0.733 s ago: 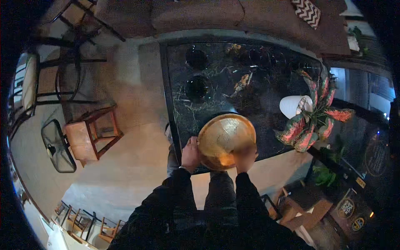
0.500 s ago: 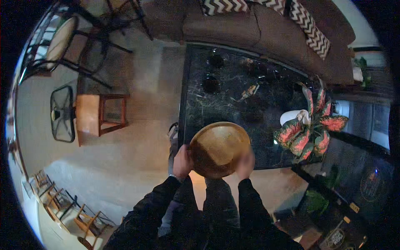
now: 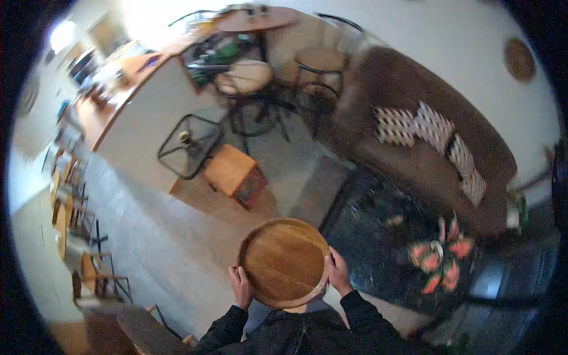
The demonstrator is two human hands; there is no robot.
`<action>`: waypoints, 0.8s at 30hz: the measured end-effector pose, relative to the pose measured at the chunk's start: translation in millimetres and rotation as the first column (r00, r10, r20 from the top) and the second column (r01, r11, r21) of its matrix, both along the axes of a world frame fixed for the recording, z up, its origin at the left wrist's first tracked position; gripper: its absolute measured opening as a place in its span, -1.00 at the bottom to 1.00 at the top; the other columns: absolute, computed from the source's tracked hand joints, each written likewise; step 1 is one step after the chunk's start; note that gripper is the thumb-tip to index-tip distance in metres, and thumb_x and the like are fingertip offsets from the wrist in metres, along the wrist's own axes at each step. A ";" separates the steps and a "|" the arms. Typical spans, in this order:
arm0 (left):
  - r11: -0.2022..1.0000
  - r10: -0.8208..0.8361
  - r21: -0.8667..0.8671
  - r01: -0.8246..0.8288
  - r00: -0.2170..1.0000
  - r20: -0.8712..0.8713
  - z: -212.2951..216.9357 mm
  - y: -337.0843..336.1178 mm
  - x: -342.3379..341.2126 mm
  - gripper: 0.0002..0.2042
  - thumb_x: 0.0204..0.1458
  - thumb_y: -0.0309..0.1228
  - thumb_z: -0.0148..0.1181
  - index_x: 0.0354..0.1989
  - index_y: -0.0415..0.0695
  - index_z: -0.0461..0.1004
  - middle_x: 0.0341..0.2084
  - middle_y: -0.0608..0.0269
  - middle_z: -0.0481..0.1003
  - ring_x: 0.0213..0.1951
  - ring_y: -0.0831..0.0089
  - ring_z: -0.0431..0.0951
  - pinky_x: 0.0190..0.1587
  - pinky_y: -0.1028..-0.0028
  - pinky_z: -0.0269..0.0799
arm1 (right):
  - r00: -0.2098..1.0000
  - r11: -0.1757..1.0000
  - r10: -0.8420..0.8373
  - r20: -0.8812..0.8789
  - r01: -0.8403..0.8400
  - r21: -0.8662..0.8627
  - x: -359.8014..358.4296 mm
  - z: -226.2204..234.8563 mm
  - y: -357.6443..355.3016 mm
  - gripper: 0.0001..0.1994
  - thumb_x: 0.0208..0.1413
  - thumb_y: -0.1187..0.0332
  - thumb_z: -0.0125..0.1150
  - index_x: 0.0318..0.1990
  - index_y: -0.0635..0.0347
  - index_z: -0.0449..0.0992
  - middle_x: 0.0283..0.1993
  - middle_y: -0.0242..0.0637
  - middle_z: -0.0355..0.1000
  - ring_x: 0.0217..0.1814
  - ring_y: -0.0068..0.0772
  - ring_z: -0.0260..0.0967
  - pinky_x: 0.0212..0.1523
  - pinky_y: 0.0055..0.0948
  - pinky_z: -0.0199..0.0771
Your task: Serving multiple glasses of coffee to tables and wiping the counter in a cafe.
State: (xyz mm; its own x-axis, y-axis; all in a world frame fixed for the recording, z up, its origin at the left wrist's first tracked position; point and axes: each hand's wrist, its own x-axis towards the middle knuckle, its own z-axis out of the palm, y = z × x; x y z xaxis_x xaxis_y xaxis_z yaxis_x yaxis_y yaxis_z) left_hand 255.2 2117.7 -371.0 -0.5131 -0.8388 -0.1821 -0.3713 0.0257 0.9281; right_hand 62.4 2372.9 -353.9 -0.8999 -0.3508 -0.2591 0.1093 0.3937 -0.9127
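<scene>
Wooden chairs [image 3: 89, 266]: well left of the left hand, in a row along the floor, blurred. Square-topped wooden stool [image 3: 231, 167]: on the floor, beyond the left hand, well clear of it. Left hand [image 3: 241, 287]: gripping the near-left rim of the round wooden tray [image 3: 283, 260]; fingers under the rim hidden. Tray: between the two hands, in front of the torso, inner face up toward the camera. Right hand [image 3: 337, 272]: gripping the tray's right rim, thumb along the edge; underside grip hidden. Dark tabletop [image 3: 367, 236]: just past the right hand, to its right. Brown sofa [image 3: 427, 161]: farther off, beyond the tabletop, patterned cushions [image 3: 395, 125] on it. Red-leaved plant [image 3: 432, 260]: right of the right hand, well apart.
</scene>
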 end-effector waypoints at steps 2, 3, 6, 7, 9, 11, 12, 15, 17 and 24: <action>0.994 0.109 -0.017 -0.110 0.994 -0.024 22.9 -37.5 26.6 -0.68 0.38 -0.26 -0.16 -0.04 -0.33 0.34 -0.18 0.00 0.43 -0.12 0.24 0.42 0.00 0.29 0.33 | 0.991 0.991 0.133 -0.015 -0.133 -0.009 5.2 22.3 -66.5 -0.50 0.36 0.24 0.01 0.31 0.43 0.25 0.23 -0.04 0.41 0.27 -0.24 0.34 0.24 -0.36 0.30; 0.980 0.199 -0.020 -0.200 0.979 -0.042 30.4 -59.8 44.6 -0.68 0.38 -0.26 -0.16 -0.04 -0.33 0.34 -0.18 0.00 0.43 -0.12 0.24 0.42 0.00 0.29 0.33 | 0.974 0.975 0.223 -0.033 -0.223 -0.011 10.5 37.6 -103.2 -0.50 0.36 0.24 0.01 0.31 0.43 0.25 0.23 -0.04 0.41 0.27 -0.24 0.34 0.24 -0.36 0.30; 0.940 0.338 0.136 -0.314 0.916 -0.218 56.9 -140.9 97.5 -0.68 0.38 -0.28 -0.14 0.03 -0.31 0.38 -0.11 0.12 0.49 -0.08 0.35 0.47 0.06 0.39 0.36 | 0.932 0.931 0.352 0.085 -0.339 -0.134 32.2 64.4 -225.0 -0.48 0.39 0.22 -0.01 0.35 0.41 0.22 0.22 -0.13 0.39 0.22 -0.42 0.31 0.23 -0.42 0.29; 0.921 0.388 0.130 -0.367 0.891 -0.234 71.7 -173.5 111.4 -0.68 0.38 -0.28 -0.14 0.03 -0.31 0.38 -0.11 0.12 0.49 -0.08 0.35 0.47 0.06 0.39 0.36 | 0.911 0.908 0.407 0.069 -0.395 -0.140 37.2 53.9 -267.9 -0.48 0.39 0.22 -0.01 0.35 0.41 0.22 0.22 -0.13 0.39 0.22 -0.42 0.31 0.23 -0.42 0.29; 0.894 0.447 0.121 -0.431 0.846 -0.289 93.9 -231.7 148.8 -0.70 0.38 -0.29 -0.14 0.02 -0.29 0.39 -0.13 0.19 0.49 -0.09 0.40 0.46 0.04 0.42 0.36 | 0.856 0.801 0.517 0.009 -0.481 -0.356 54.6 25.4 -348.9 -0.49 0.39 0.23 -0.02 0.34 0.41 0.22 0.23 -0.12 0.39 0.25 -0.37 0.31 0.25 -0.39 0.27; 0.842 0.538 0.156 -0.517 0.781 -0.317 93.1 -278.9 202.1 -0.69 0.38 -0.28 -0.14 0.03 -0.29 0.38 -0.14 0.20 0.49 -0.09 0.41 0.46 0.05 0.41 0.36 | 0.799 0.759 0.600 0.046 -0.550 -0.350 94.8 61.3 -433.5 -0.51 0.38 0.24 -0.02 0.32 0.42 0.25 0.24 -0.12 0.39 0.27 -0.35 0.29 0.28 -0.38 0.24; 0.829 0.557 0.181 -0.529 0.750 -0.356 96.0 -316.1 222.9 -0.69 0.38 -0.28 -0.14 0.03 -0.29 0.38 -0.15 0.20 0.49 -0.08 0.41 0.46 0.05 0.41 0.36 | 0.767 0.737 0.641 0.019 -0.609 -0.294 110.4 77.8 -479.7 -0.53 0.39 0.29 -0.03 0.33 0.41 0.23 0.24 -0.15 0.36 0.26 -0.38 0.29 0.27 -0.40 0.26; 0.790 0.598 0.030 -0.612 0.759 -0.258 106.5 -410.6 278.6 -0.70 0.39 -0.28 -0.17 -0.02 -0.26 0.40 -0.22 0.27 0.48 -0.16 0.54 0.41 -0.04 0.46 0.35 | 0.709 0.675 0.705 0.001 -0.670 -0.308 146.5 79.8 -584.6 -0.54 0.39 0.34 -0.03 0.34 0.42 0.21 0.23 -0.18 0.36 0.22 -0.42 0.31 0.23 -0.46 0.31; 0.773 0.612 0.016 -0.634 0.738 -0.285 116.4 -464.0 294.4 -0.68 0.39 -0.27 -0.17 0.04 -0.27 0.39 -0.15 0.24 0.48 -0.12 0.50 0.43 0.00 0.45 0.36 | 0.664 0.626 0.747 -0.009 -0.709 -0.326 163.9 107.3 -652.0 -0.54 0.39 0.34 -0.02 0.35 0.40 0.21 0.20 -0.21 0.37 0.18 -0.45 0.33 0.20 -0.48 0.32; 0.703 0.691 0.178 -0.688 0.604 -0.397 134.4 -665.4 330.8 -0.66 0.39 -0.26 -0.15 0.09 -0.28 0.38 -0.05 0.22 0.47 -0.03 0.47 0.46 0.06 0.46 0.37 | 0.481 0.511 0.854 0.198 -0.704 -0.493 192.6 125.8 -872.5 -0.50 0.36 0.34 -0.05 0.38 0.36 0.18 0.27 -0.19 0.34 0.29 -0.36 0.26 0.31 -0.40 0.20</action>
State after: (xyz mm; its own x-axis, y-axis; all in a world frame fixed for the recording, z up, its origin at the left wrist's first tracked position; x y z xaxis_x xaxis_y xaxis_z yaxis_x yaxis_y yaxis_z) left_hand 586.0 1452.3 -236.6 0.1941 -0.9749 -0.1094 0.1321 -0.0846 0.9876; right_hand 255.0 1500.4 -228.2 -0.0510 -0.9731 -0.2245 0.2516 0.2050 -0.9459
